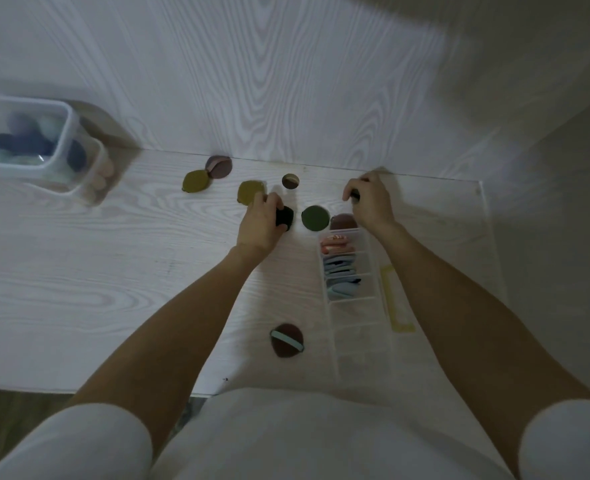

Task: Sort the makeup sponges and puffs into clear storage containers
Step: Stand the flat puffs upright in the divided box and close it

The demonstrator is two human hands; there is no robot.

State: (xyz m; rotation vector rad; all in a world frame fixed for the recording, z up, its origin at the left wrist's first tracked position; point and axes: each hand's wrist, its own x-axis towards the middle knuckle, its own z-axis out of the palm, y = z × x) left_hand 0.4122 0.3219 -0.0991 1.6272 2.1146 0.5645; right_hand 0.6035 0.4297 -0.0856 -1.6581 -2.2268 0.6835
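My left hand (261, 221) grips a black puff (284, 216) on the white table. My right hand (369, 200) pinches a small dark puff (355, 195) near the table's back edge. Between the hands lies a dark green round puff (315, 218). A brown puff (343, 221) stands at the far end of the clear divided organizer (362, 306), whose slots hold pink and blue puffs. Two olive puffs (196, 181) (248, 191), a mauve puff (219, 166) and a small brown one (290, 181) lie loose further back. A maroon puff with a blue strap (286, 340) lies close to me.
At the far left stand clear tubs (66, 133) holding blue, green and pinkish sponges. A yellow rectangular frame (395, 299) lies right of the organizer. The wall runs right behind the table; the table's right edge is just past the organizer.
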